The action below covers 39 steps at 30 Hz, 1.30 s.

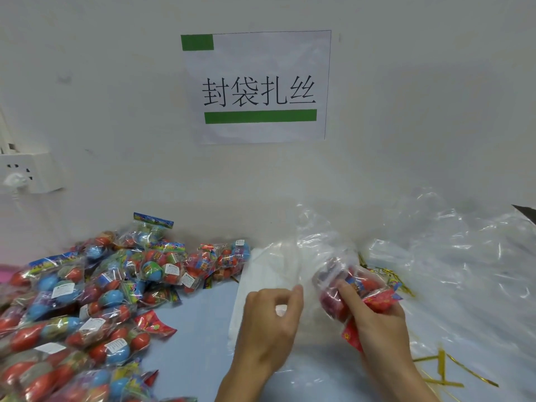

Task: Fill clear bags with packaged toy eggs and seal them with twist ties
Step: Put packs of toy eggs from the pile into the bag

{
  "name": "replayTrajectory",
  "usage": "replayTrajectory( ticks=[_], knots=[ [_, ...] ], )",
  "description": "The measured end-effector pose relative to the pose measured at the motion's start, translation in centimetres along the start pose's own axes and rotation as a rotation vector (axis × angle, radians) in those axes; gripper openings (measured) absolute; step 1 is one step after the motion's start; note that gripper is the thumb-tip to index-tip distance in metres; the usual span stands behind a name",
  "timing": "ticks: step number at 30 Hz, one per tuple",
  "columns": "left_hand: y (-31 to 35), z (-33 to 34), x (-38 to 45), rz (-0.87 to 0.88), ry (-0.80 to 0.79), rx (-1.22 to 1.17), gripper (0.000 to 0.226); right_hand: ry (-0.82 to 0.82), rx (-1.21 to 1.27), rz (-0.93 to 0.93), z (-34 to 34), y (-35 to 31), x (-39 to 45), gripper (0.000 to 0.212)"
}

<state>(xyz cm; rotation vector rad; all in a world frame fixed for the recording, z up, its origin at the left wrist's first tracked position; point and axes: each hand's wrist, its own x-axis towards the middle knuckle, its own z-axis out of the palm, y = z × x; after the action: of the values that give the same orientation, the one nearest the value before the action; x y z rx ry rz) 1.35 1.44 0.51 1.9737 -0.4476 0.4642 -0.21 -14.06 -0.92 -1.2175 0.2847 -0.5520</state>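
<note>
a: what is the left hand (271, 317) doing?
b: it is pinching the edge of a clear bag (293, 274) between thumb and curled fingers, holding the film up off the pale blue table (200, 352).

a: and the right hand (374, 317)?
b: it is gripping a pack of toy eggs (352, 288), fingers curled round it, forefinger lying along the top. the pack is sitting at or just inside the bag's mouth; the film is blurring the edge, so i am not telling which.

a: where are the other packs lying?
b: a big pile of egg packs (87, 300) is spreading over the left of the table, reaching back to the wall, well apart from both hands.

a: ties?
b: gold twist ties (441, 369) are lying at the right, near the right wrist, with more peeking out behind the held pack. loose clear bags (452, 256) are heaped at the right rear.

a: anything on the wall?
b: a paper sign (256, 87) with green bars is hanging above, and a white socket (27, 172) is sitting at the far left.
</note>
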Motion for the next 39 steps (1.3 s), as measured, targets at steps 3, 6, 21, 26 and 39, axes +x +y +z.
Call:
replayTrajectory(
  ticks=[3,6,21,26,39],
  knots=[
    [0.2,-0.3,0.4,0.053,0.3,0.127,0.022,-0.091,-0.018,-0.052,0.4,-0.4,-0.8,0.027],
    [0.0,0.0,0.6,-0.033,0.206,0.035,0.046,-0.209,-0.034,-0.122,0.9,-0.7,-1.8,0.032],
    [0.5,1.5,0.1,0.074,-0.059,-0.111,0.015,0.054,-0.2,-0.143,1.2,0.9,-1.4,0.024],
    [0.5,1.2,0.4,-0.039,-0.053,-0.164,0.012,0.146,-0.083,-0.131,0.7,0.7,-0.4,0.027],
    [1.0,0.4,0.6,-0.147,0.089,-0.442,0.013,-0.169,0.224,0.138,1.7,-0.2,-1.2,0.025]
  ],
)
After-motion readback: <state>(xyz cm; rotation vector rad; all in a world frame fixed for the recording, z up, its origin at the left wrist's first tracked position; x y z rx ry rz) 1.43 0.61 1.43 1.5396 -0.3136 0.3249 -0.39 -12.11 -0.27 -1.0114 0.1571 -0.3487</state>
